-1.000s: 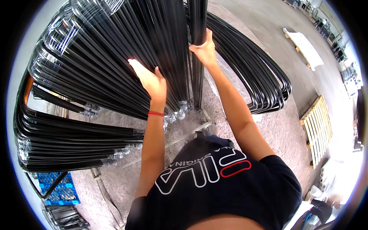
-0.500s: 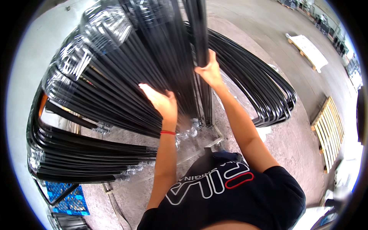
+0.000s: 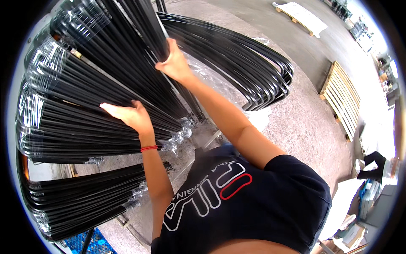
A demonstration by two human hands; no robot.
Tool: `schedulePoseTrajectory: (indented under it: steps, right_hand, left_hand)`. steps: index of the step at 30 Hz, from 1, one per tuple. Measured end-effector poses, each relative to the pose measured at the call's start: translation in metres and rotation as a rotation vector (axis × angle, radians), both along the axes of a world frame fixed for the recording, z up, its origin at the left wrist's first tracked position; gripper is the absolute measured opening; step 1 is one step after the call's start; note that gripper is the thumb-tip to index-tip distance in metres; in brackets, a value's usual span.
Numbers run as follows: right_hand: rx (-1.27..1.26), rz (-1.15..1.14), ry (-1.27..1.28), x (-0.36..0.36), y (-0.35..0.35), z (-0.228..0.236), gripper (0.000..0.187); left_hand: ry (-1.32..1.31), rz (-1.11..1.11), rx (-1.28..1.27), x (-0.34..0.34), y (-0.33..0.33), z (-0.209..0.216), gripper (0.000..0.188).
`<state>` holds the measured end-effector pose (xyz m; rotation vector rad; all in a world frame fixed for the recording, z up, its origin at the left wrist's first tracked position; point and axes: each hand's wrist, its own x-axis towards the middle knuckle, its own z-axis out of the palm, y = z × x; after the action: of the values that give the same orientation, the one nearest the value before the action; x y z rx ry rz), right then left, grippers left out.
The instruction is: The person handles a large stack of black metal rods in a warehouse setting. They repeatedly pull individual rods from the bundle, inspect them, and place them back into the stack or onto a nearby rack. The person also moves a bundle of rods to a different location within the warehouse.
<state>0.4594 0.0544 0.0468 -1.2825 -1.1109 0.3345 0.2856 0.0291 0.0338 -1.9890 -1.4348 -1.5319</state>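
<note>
My right hand (image 3: 174,63) is closed around the side of an upright bundle of black tubes (image 3: 149,29), its thumb at the near side. My left hand (image 3: 129,116) lies with fingers stretched out and thumb apart against the wrapped black tubes (image 3: 91,86) to the left; it grips nothing. These long bent tubes fan out in several bundles, with clear plastic film (image 3: 44,59) around their far bends and more film (image 3: 182,131) at their near ends. The top of the held bundle runs out of the picture.
Loose bent black tubes (image 3: 237,63) reach out to the right over clear film. A lower bundle of black tubes (image 3: 84,197) sits at the left, above a blue pallet (image 3: 99,242). Wooden pallets (image 3: 341,99) stand on the floor at right, one far off under a white sheet (image 3: 302,17).
The view has turned, so the scene sits further left. My right hand has moved left with the bundle, away from the loose tubes. My left hand stays flat against the tubes.
</note>
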Motion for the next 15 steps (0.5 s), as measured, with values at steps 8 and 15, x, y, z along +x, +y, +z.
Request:
schedulePoseTrajectory:
  steps: [8,15]
  right_hand:
    - [0.086,-0.018,-0.007,0.0033,0.0030,-0.0027,0.071]
    - [0.065,0.037,0.020,0.0042,0.0009,-0.0018,0.071]
  left_hand:
    - [0.047,0.042,-0.002,0.0019,0.0067,-0.0009,0.091]
    - [-0.021,0.010,0.011,0.0041,0.0020,-0.0018,0.089]
